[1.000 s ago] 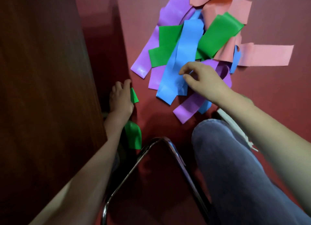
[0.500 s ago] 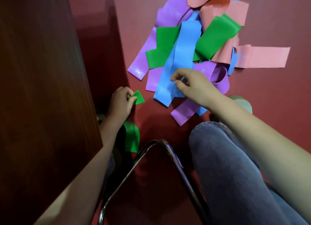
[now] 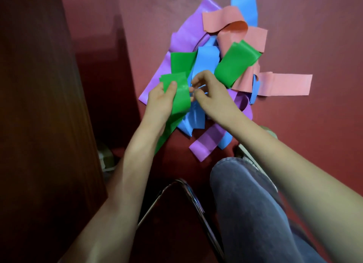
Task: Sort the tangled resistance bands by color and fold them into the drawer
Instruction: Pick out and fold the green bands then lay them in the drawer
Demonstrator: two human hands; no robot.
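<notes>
A tangled heap of flat resistance bands lies on the dark red floor [image 3: 314,36]: purple [image 3: 188,33], blue [image 3: 206,60], pink [image 3: 284,85] and green [image 3: 237,63]. My left hand [image 3: 161,101] holds a green band [image 3: 179,93] with the thumb pressed on top; the band trails down under my wrist. My right hand [image 3: 212,93] is right beside it, fingertips pinching a thin edge of a blue band over the heap. No drawer is in view.
A dark wooden cabinet side [image 3: 39,105] fills the left. A chrome chair frame [image 3: 188,196] sits at the bottom centre, next to my knee in grey jeans [image 3: 249,203]. A shoe [image 3: 107,158] shows by the cabinet's foot.
My left hand rose from the floor by the cabinet, carrying the green band up and right onto the heap. My right hand shifted slightly left to meet it and pinched a blue edge.
</notes>
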